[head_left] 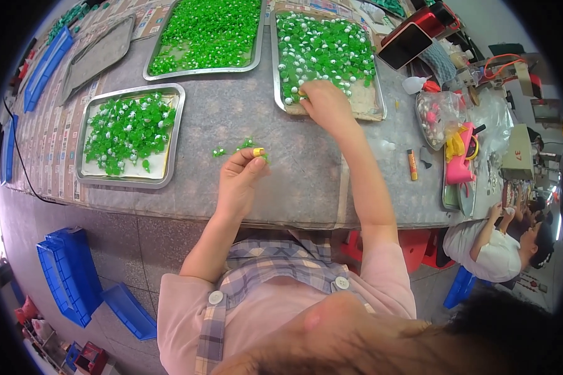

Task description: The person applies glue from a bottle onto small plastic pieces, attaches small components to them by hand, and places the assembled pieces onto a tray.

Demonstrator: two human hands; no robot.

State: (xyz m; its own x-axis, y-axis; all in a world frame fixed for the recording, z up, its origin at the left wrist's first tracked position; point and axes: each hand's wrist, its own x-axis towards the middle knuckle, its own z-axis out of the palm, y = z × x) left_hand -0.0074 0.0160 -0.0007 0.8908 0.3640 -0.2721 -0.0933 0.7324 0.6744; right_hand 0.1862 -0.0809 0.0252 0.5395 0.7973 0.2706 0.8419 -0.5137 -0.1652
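Left hand (239,181): thumb and finger pinching a small bright-green piece (264,157) over the mottled grey tabletop (300,195); loose green bits (247,144) just beyond. Right hand (327,105): fingertips among glossy green pieces and round white balls (322,50) in a shallow rectangular metal tray (366,103); can't tell if gripping.

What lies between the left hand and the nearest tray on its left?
In the head view, a small green-and-white piece lies on the tabletop between left hand and tray.
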